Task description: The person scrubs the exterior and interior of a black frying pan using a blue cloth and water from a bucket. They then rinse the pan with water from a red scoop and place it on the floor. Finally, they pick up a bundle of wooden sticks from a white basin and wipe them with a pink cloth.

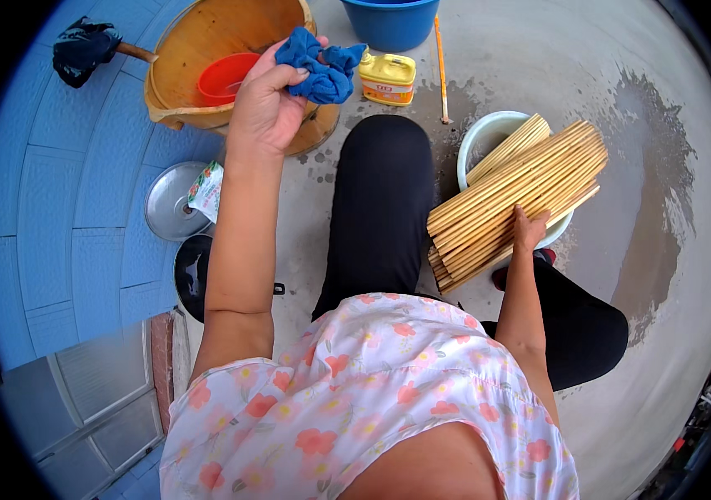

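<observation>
My left hand (274,103) is raised at the upper left of the view and grips a crumpled blue cloth (324,78). Low on the right, my right hand (529,230) holds the near edge of a folded slatted mat of thin yellow stalks (518,181). The mat lies slantwise over a pale round basin (465,149) and covers much of its opening. One end of the mat sticks out towards my knee. My right fingers are partly hidden by the stalks.
A large brown tub (174,69) holds a red bowl (221,78). Past my knee stand a yellow jug (388,78) with writing, a blue tub (389,25) and an orange stick (441,69). Left lie a metal lid (165,203) and a black pan (191,275). Concrete is wet (655,206) at right.
</observation>
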Demonstrator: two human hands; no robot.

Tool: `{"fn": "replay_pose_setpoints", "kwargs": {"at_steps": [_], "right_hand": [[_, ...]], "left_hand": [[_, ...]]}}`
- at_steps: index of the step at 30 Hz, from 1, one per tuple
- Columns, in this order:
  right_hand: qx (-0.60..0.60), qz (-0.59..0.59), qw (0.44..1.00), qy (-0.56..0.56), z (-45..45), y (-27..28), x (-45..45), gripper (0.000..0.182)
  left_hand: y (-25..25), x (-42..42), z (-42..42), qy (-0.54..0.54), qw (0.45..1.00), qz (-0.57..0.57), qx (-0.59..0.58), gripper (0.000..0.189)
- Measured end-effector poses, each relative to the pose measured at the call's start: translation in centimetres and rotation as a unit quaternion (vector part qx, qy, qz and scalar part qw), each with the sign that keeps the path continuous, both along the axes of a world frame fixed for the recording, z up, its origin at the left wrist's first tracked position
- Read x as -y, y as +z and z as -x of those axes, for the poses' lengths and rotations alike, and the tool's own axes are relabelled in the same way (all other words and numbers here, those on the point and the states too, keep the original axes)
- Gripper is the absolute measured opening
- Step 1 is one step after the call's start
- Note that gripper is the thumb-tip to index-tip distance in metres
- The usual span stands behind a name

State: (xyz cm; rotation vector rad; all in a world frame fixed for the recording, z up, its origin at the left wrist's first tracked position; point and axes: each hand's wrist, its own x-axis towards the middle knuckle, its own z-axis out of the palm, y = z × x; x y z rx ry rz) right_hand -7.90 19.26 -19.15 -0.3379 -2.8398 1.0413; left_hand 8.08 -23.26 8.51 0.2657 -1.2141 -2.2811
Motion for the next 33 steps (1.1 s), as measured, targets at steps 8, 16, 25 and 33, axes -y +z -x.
{"fn": "replay_pose_setpoints", "kwargs": {"at_steps": [8,16,25,33], "right_hand": [[0.007,0.023,0.999,0.033,0.3,0.1,-0.1,0.079],[-0.039,0.097,0.99,0.09,0.5,-0.9,-1.1,0.061],[-0.008,0.002,0.999,-0.035,0.6,0.6,0.0,0.092],[-0.006,0.177,0.98,-0.095,1.9,-2.4,-2.2,0.055]], "left_hand": [[-24.0,3.5,-10.4,0.157,0.917,-0.258,0.261,0.054],[-37.9,7.9,-15.3,0.238,0.826,-0.387,0.332,0.046],[-33.8,11.1,-13.2,0.117,0.758,0.0,0.642,0.058],[-13.5,3.7,-5.5,0.251,0.918,0.2,0.234,0.022]]}}
